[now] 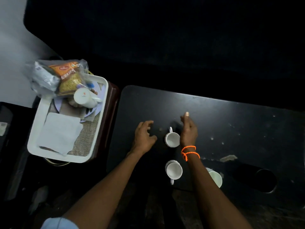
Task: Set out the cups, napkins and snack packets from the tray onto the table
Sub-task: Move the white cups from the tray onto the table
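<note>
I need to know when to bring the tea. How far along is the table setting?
Partly done. Three cups stand on the black table: one between the hands, one nearer, one partly behind the right forearm. Both the left hand and right hand are open and empty. Still on the tray: a fourth cup, the napkins and the snack packets.

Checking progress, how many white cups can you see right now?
4: one cup between the hands, one nearer, one behind the right forearm, one on the tray.
</note>
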A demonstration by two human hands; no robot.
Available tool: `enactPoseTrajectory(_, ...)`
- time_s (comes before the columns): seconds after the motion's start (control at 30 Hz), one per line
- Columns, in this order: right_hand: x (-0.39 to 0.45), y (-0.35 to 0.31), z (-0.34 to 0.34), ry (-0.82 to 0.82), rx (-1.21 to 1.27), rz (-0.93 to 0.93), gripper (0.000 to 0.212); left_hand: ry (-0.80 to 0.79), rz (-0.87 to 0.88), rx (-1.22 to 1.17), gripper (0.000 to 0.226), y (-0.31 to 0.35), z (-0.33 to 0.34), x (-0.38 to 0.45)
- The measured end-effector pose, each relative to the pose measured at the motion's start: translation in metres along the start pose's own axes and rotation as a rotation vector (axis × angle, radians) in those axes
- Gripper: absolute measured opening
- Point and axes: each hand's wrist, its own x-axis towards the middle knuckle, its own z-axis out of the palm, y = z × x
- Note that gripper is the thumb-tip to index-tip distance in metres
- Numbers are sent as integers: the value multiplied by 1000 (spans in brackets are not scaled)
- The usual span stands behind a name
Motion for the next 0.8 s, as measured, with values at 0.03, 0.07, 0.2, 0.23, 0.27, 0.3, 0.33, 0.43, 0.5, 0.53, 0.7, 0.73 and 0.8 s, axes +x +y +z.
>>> enactPoseTrajectory(0.03,-1,-6,8,-36,9,-38,54,64,-1,-19,56,1,-14,7)
enactPoseTrajectory(0.07,-2,-11,17,-76,24,-68,49,133,-3,-47,51,1,-29,14)
enactPoseTrajectory(0.2,-9,-32,67,-281,13,-93,53,409,-9,-113,42,5,-92,35)
enactPoseTrajectory(0.23,-13,-38,83,-366,-4,-74,55,503,-19,-128,44,5,-107,38)
enactPoseTrajectory(0.27,-17,-45,100,-465,-25,-37,56,610,-36,-144,46,2,-122,41)
enactPoseTrajectory(0.3,-21,-53,117,-569,-59,9,56,717,-71,-167,48,-1,-136,44)
enactPoseTrajectory(0.33,-26,-60,133,-673,-107,52,56,808,-125,-203,48,-4,-151,48)
enactPoseTrajectory(0.43,-44,-80,179,-891,-224,92,56,919,-314,-345,45,-16,-190,58)
enactPoseTrajectory(0.5,-55,-90,202,-948,-209,48,41,853,-351,-405,45,-26,-206,65)
enactPoseTrajectory(0.53,-58,-94,213,-972,-191,35,39,794,-345,-438,46,-31,-211,68)
enactPoseTrajectory(0.7,-63,-105,250,-1018,-293,94,61,552,-429,-715,55,-36,-220,72)
enactPoseTrajectory(0.73,-64,-106,253,-1024,-333,71,55,527,-453,-750,58,-36,-221,72)
enactPoseTrajectory(0.8,-66,-109,256,-1015,-378,27,49,494,-507,-829,64,-33,-222,72)
